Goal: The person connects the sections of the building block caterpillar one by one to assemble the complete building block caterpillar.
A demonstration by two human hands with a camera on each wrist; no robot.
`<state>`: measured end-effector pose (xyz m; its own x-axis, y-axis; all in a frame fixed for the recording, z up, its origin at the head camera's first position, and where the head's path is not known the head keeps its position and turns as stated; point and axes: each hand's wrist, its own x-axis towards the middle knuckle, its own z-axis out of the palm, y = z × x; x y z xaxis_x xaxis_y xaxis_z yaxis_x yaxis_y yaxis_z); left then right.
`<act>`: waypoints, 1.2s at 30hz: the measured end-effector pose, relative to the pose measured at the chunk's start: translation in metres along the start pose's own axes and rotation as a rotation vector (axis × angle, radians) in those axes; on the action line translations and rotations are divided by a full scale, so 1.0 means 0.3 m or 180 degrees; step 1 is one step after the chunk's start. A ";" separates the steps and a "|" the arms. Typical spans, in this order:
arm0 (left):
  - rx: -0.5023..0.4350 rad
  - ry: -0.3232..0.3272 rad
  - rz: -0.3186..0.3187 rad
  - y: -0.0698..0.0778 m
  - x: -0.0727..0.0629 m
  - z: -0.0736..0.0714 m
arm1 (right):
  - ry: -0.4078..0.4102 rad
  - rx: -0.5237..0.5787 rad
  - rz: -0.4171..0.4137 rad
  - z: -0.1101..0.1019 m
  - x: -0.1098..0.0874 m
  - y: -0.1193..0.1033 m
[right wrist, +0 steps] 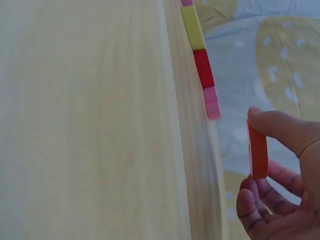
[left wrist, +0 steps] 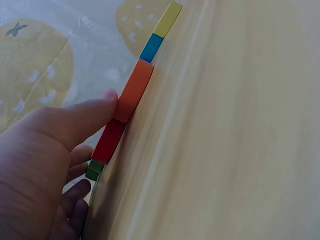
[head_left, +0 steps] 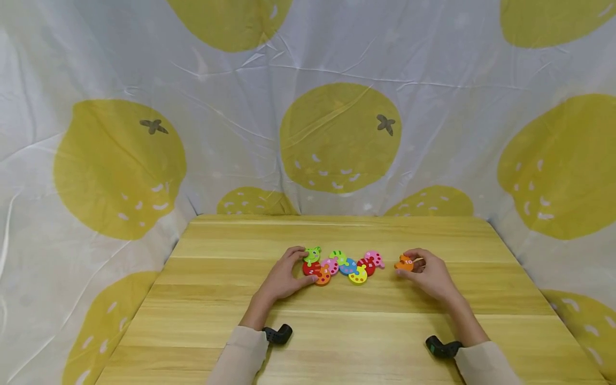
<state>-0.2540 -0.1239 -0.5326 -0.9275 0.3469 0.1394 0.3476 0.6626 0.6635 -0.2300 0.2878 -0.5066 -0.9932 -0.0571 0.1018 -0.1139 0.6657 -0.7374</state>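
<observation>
A numbered caterpillar puzzle (head_left: pixel 348 266) lies flat on the wooden table, its joined pieces zigzagging from a green smiling head (head_left: pixel 313 254) to a pink piece (head_left: pixel 374 259). Around its left end curves my left hand (head_left: pixel 285 275), fingers at the head and thumb on the orange piece (left wrist: pixel 134 92) near the red one (left wrist: pixel 109 140). To the right of the puzzle, my right hand (head_left: pixel 430 272) pinches an orange puzzle piece marked 10 (head_left: pixel 404 263) between thumb and fingers. In the right wrist view this piece (right wrist: pixel 258 152) is raised off the table, apart from the pink end.
The wooden table (head_left: pixel 337 337) reaches back to a white cloth with yellow lemons (head_left: pixel 341 139), which also hangs at both sides. A black wrist device (head_left: pixel 279 335) sits by the left sleeve, another black device (head_left: pixel 443 347) by the right.
</observation>
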 end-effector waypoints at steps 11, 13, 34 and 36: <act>-0.0035 -0.0004 0.0045 0.004 -0.002 -0.010 | -0.0020 0.0128 -0.0007 0.090 0.031 -0.044; -0.0031 -0.0007 0.0043 0.005 -0.001 -0.010 | 0.0012 0.0140 0.0022 0.102 0.035 -0.043; -0.0059 -0.0002 0.0015 0.000 0.001 -0.010 | 0.0093 -0.0036 0.0081 0.151 0.053 -0.049; -0.0069 0.0003 0.0018 -0.002 0.001 -0.011 | 0.0038 -0.0049 0.0074 0.148 0.055 -0.046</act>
<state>-0.2548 -0.1264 -0.5307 -0.9256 0.3501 0.1438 0.3497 0.6460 0.6785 -0.2459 0.2445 -0.5245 -0.9951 -0.0325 0.0928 -0.0902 0.6782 -0.7293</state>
